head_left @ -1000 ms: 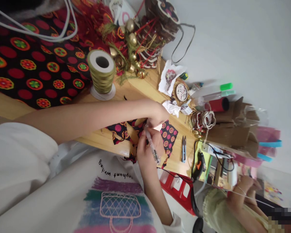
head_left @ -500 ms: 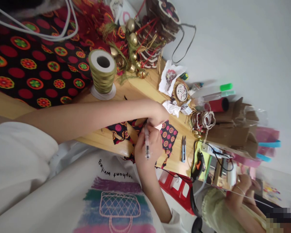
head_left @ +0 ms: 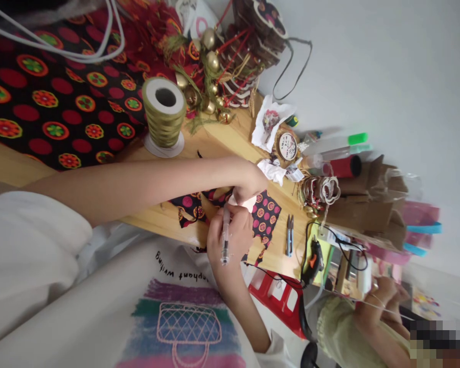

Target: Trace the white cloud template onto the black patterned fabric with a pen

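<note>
My right hand [head_left: 232, 232] is closed round a clear-barrelled pen [head_left: 225, 237], whose tip end is hidden by the hand. My left hand [head_left: 251, 180] bends down at the wrist over a small white piece [head_left: 248, 203] and touches it; its fingers are mostly out of sight. Beneath both hands lies dark cloth with round red and orange patterns [head_left: 267, 212], cut into ragged pieces. More offcuts [head_left: 191, 207] of the same cloth lie by the table edge near my body.
Blue-handled thread snips [head_left: 290, 236] and a glue gun [head_left: 314, 260] lie to the right. A spool of olive cord [head_left: 164, 122] stands left of my left forearm, beside a larger patterned cloth [head_left: 53, 102]. Gold bells [head_left: 212, 61] crowd the back. Another person's hands [head_left: 381, 301] are at far right.
My right hand and the pen have shifted slightly toward my body and the left of the picture. More of the white piece shows. My left hand stays in place.
</note>
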{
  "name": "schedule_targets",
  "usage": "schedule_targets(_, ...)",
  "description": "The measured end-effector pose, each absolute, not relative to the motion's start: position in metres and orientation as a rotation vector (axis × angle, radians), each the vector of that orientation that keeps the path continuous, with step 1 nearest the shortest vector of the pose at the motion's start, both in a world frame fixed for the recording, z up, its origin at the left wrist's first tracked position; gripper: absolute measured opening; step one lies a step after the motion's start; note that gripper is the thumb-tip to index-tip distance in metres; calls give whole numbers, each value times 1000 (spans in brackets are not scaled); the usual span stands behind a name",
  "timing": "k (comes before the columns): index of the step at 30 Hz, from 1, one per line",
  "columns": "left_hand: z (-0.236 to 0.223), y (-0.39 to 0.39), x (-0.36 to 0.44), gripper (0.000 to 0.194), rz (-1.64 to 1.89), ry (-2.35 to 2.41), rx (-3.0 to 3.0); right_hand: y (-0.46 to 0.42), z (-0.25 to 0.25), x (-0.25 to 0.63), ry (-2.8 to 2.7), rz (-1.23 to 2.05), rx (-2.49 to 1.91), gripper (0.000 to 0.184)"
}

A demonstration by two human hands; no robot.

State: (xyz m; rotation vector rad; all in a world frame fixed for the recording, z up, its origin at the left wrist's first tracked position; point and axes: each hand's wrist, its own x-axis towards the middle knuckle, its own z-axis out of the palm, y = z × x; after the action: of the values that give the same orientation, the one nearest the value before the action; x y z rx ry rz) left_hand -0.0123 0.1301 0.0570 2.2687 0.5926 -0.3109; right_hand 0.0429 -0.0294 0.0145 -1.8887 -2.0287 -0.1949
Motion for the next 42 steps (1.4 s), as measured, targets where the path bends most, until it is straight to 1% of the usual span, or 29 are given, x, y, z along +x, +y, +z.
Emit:
schedule_targets(3, 57, 130, -13, 14, -323, 579, 2289, -30, 13, 43, -1992, -159, -1898, 7)
schedule_targets(9, 59, 130, -13, 14, -353, 568, 2317, -27, 15, 44, -2017, -46, -2012, 14)
schedule_targets(17, 56, 131, -13, 9, -333, 553, 2305, -29, 18, 44, -2060, -60, -1965, 10)
schedule_targets(23, 57, 130, -14, 17, -312, 562, 2279, -27, 16, 43, -2069, -147, -1982, 13)
schedule_targets(26, 58, 129, -15, 16, -287, 569, 2264, -27, 16, 42, -2110, -180, -1968, 11)
schedule_targets(30, 60, 127, -16, 14, -259, 574, 2266, -28, 17, 44, -2127, -147, -1924, 10)
schedule_targets(35, 63, 126, -17, 20, -283, 555, 2289, -28, 14, 42, -2107, -156, -1966, 15)
schedule_targets(40, 64, 126, -18, 13, -304, 549, 2311, -27, 14, 40, -2093, -105, -1993, 14)
schedule_targets(42, 63, 127, -18, 14, -309, 548, 2314, -27, 14, 40, -2070, -91, -1981, 13)
